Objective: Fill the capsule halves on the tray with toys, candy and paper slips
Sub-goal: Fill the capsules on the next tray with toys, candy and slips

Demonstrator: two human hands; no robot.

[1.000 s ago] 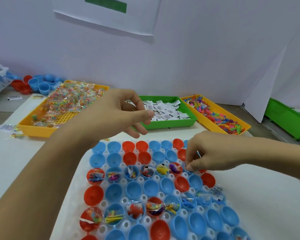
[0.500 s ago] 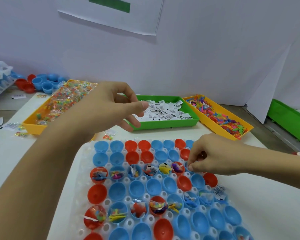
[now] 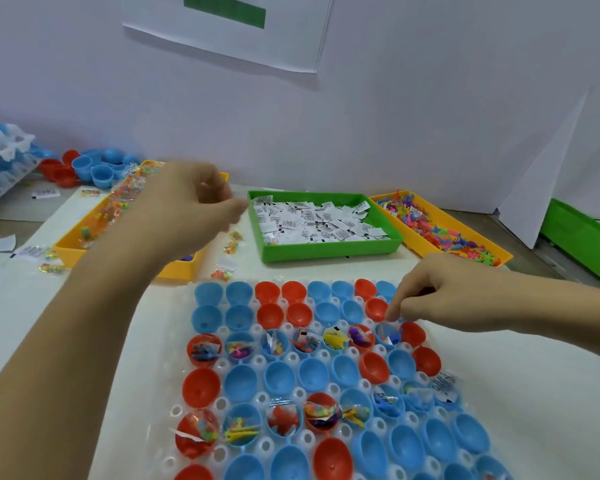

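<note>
A white holed tray (image 3: 174, 344) holds rows of blue and red capsule halves. Several in the third row (image 3: 305, 341) and the fifth row (image 3: 284, 419) contain toys, candy and slips. My right hand (image 3: 440, 299) hovers over the tray's right side, curled fingertips pointing down just above a blue half (image 3: 388, 336) with a paper slip in it. I see nothing between those fingertips. My left hand (image 3: 194, 206) is blurred, loosely curled and empty, raised over the near end of the yellow candy tray (image 3: 84, 237).
Behind the tray stand a green tray of paper slips (image 3: 326, 251) and a yellow tray of small toys (image 3: 440, 226). Loose candy packets (image 3: 227, 268) lie on the table. Spare capsule halves (image 3: 94, 168) and stacked white trays (image 3: 0, 154) sit far left. A green bin (image 3: 582, 237) is at right.
My left hand has swung left, from in front of the slip tray to over the candy tray. My right hand stayed at the same blue half, where a slip now shows.
</note>
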